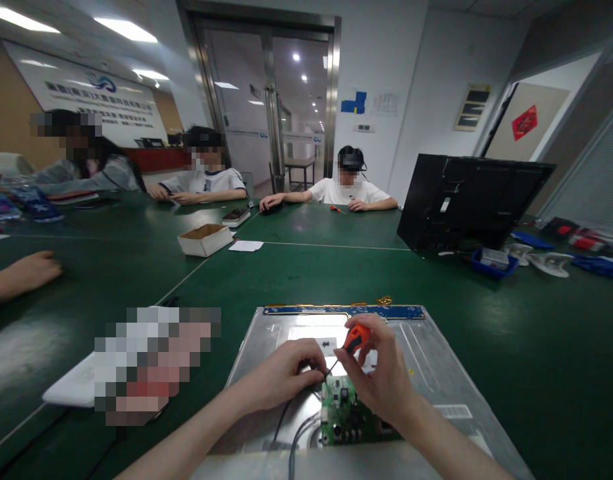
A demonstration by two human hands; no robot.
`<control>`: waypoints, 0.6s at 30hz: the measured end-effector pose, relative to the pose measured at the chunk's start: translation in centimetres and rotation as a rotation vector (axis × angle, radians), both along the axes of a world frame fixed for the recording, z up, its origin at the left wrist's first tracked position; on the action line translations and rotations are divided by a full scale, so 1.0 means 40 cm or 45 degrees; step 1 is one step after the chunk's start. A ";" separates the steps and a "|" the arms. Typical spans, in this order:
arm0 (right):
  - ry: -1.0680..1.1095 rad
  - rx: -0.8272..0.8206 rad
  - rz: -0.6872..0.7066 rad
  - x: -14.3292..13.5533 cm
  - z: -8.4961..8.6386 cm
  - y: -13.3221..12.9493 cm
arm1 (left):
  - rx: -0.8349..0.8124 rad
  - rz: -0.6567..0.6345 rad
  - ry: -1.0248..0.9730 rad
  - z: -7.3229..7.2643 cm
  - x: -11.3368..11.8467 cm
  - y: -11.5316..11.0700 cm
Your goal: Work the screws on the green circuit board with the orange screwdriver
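A silver metal panel (436, 373) lies flat in front of me, with a blue circuit strip (306, 311) along its far edge. On the panel sits a green circuit board (353, 417). My right hand (386, 373) grips a screwdriver (357, 339) by its orange and black handle, its thin shaft slanting down left to the board's upper left corner. There the fingertips of my left hand (291, 373) are pinched together beside the shaft's tip; what they hold is too small to make out. Dark cables (299, 433) run beside the board, under my left wrist.
A white open box (205, 240) stands on the green table (336, 273) ahead. A black monitor-like panel (466, 200) and a blue tray (495, 262) are at right. Another person's hand (33, 273) rests at left. Several people sit across the table.
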State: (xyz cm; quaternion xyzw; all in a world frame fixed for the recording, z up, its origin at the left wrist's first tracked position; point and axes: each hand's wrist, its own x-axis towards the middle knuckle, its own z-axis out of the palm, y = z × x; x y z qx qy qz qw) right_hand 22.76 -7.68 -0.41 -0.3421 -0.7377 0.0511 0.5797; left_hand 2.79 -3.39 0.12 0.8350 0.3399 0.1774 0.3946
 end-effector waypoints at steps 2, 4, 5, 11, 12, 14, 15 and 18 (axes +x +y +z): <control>0.008 -0.001 0.031 0.001 0.000 0.001 | 0.001 0.000 -0.005 0.000 0.000 0.000; 0.007 -0.001 0.046 0.001 0.000 0.001 | -0.005 -0.001 -0.002 0.000 0.000 0.000; 0.007 -0.002 0.040 0.001 0.001 0.000 | -0.005 -0.003 0.001 0.000 0.000 0.000; -0.065 0.006 0.075 -0.006 0.016 -0.008 | 0.001 -0.002 0.008 -0.001 0.000 0.001; -0.066 0.011 0.081 -0.006 0.017 -0.008 | -0.005 -0.008 0.010 -0.001 0.000 0.001; -0.057 0.009 0.076 -0.006 0.018 -0.008 | -0.010 -0.011 0.009 -0.002 0.000 0.002; -0.051 0.002 0.069 -0.005 0.017 -0.008 | -0.012 -0.009 0.007 -0.001 0.000 0.002; -0.040 -0.029 0.049 -0.002 0.012 -0.008 | -0.003 0.007 0.005 0.000 0.000 0.001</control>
